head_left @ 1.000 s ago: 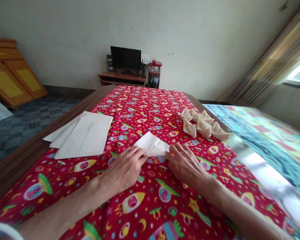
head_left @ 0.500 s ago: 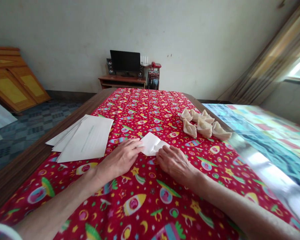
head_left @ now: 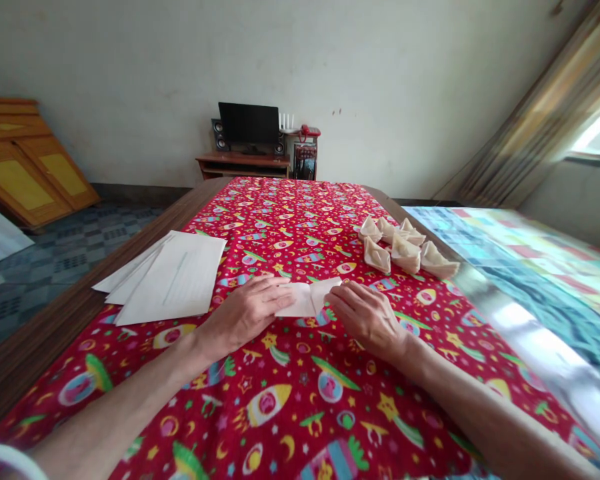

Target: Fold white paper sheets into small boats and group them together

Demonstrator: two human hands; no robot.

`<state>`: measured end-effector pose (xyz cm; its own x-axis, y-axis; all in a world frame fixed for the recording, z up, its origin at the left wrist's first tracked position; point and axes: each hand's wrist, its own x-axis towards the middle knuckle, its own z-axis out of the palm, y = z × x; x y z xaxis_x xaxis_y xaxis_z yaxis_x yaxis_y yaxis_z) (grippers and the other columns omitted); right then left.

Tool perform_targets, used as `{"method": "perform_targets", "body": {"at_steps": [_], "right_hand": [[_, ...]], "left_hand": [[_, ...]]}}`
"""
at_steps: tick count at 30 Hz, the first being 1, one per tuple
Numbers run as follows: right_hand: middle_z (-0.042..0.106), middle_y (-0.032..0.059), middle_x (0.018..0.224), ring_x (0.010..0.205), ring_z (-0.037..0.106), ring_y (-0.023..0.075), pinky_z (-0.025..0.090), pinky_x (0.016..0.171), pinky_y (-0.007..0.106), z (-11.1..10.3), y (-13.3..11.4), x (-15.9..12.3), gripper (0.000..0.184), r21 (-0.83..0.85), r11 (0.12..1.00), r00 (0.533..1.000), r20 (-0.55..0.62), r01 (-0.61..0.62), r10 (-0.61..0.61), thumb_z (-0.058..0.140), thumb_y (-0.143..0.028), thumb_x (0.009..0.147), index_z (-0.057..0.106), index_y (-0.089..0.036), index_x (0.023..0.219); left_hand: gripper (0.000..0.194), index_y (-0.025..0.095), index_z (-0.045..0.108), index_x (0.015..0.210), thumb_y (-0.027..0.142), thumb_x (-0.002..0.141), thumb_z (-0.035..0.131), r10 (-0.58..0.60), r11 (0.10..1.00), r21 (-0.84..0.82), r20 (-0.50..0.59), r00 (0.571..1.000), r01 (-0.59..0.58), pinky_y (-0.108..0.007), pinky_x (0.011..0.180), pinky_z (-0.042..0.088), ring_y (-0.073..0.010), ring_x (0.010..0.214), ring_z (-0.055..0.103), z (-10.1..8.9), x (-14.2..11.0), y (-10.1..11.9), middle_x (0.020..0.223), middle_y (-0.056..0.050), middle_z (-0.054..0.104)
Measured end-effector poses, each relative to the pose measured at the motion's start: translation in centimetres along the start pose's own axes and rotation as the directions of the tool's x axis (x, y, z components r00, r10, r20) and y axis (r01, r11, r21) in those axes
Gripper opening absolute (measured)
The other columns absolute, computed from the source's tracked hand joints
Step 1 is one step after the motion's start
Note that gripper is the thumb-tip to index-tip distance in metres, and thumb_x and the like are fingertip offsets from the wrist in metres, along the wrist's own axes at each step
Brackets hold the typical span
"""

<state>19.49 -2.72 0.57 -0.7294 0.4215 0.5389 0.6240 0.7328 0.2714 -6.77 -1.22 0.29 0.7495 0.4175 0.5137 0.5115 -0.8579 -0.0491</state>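
Note:
A small piece of folded white paper point(head_left: 303, 301) lies on the red patterned tablecloth, a crease running down near its middle. My left hand point(head_left: 253, 308) holds its left end, fingers pressed together over the edge. At the right end, the curled fingers of my right hand point(head_left: 367, 317) grip the paper; the thumb is hidden. To the left lies a fanned stack of white paper sheets point(head_left: 180, 280) with faint print. Several folded paper boat-like shapes point(head_left: 405, 253), some nested together, stand beyond my right hand.
The red tablecloth point(head_left: 285, 227) with rockets and stars covers most of the brown wooden table point(head_left: 145, 250). A bed with a coloured cover point(head_left: 520, 247) adjoins on the right. At the far wall stands a desk with a monitor point(head_left: 249, 123); an orange cabinet point(head_left: 35, 163) is at left.
The paper has gone from a pointed, partly raised shape to a narrower strip with a straighter top. My right hand has moved slightly right and up; my left hand stays nearly in place.

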Motion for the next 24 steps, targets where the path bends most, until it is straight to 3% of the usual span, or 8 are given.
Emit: {"method": "perform_targets", "body": {"at_steps": [3, 6, 9, 13, 17, 24], "right_hand": [[0.062, 0.0093, 0.097, 0.087, 0.052, 0.0179, 0.043, 0.070, 0.030, 0.2, 0.6, -0.9, 0.022, 0.092, 0.996, 0.998, 0.060, 0.009, -0.015, 0.038, -0.016, 0.094, 0.060, -0.014, 0.094], [0.061, 0.0094, 0.103, 0.091, 0.052, 0.0181, 0.044, 0.073, 0.030, 0.3, 0.9, -1.8, 0.020, 0.196, 0.980, 0.983, 0.182, -0.026, -0.010, 0.039, -0.015, 0.093, 0.059, -0.014, 0.095], [0.061, 0.0086, 0.103, 0.092, 0.052, 0.0174, 0.045, 0.076, 0.029, 0.0, 0.8, -2.2, 0.021, 0.283, 0.955, 0.966, 0.259, -0.084, 0.008, 0.041, -0.012, 0.092, 0.059, -0.015, 0.101], [0.061, 0.0088, 0.103, 0.095, 0.053, 0.0167, 0.046, 0.080, 0.029, -0.3, 0.4, -2.1, 0.024, 0.349, 0.932, 0.970, 0.242, -0.093, 0.006, 0.039, -0.012, 0.093, 0.060, -0.016, 0.103], [0.061, 0.0088, 0.100, 0.093, 0.053, 0.0161, 0.046, 0.078, 0.028, -0.4, 0.0, -1.8, 0.024, 0.381, 0.916, 0.971, 0.235, -0.125, 0.034, 0.040, -0.010, 0.091, 0.063, -0.016, 0.096], [0.061, 0.0082, 0.095, 0.090, 0.052, 0.0160, 0.046, 0.076, 0.026, -0.8, -0.4, -1.5, 0.024, 0.414, 0.897, 0.967, 0.249, -0.156, 0.054, 0.041, -0.005, 0.085, 0.063, -0.014, 0.088]], "left_hand": [[0.028, 0.018, 0.063, 0.110, 0.011, 0.091, 0.043, 0.059, 0.996, -0.068, -0.034, 0.998, -0.062, -0.036, 0.099, 0.044, -0.0182, 0.115, 0.053, -0.5, 0.5, 1.3, 0.115, -0.005, 0.065], [0.023, 0.018, 0.065, 0.104, 0.017, 0.091, 0.047, 0.064, 0.981, -0.183, 0.015, 0.998, -0.060, -0.036, 0.097, 0.044, -0.0169, 0.103, 0.060, 0.0, 0.6, 2.3, 0.104, -0.004, 0.069], [0.017, 0.018, 0.067, 0.097, 0.021, 0.090, 0.052, -0.018, 0.947, -0.319, 0.045, 0.999, 0.032, -0.035, 0.091, 0.046, -0.0160, 0.090, 0.063, 1.2, 0.6, 2.6, 0.095, -0.003, 0.070], [0.014, 0.019, 0.071, 0.084, 0.023, 0.086, 0.058, -0.209, 0.852, -0.475, 0.079, 0.975, 0.221, -0.029, 0.080, 0.047, -0.0136, 0.079, 0.062, 2.0, 1.0, 2.5, 0.085, -0.002, 0.069], [0.015, 0.018, 0.069, 0.070, 0.022, 0.082, 0.061, -0.358, 0.784, -0.484, 0.158, 0.920, 0.388, -0.025, 0.070, 0.046, -0.0135, 0.074, 0.059, 2.1, 1.5, 2.6, 0.077, -0.002, 0.065], [0.022, 0.015, 0.057, 0.062, 0.025, 0.082, 0.059, -0.483, 0.768, -0.383, 0.181, 0.857, 0.514, -0.022, 0.061, 0.040, -0.0103, 0.065, 0.052, 2.6, 2.1, 2.9, 0.074, 0.000, 0.055]]}}
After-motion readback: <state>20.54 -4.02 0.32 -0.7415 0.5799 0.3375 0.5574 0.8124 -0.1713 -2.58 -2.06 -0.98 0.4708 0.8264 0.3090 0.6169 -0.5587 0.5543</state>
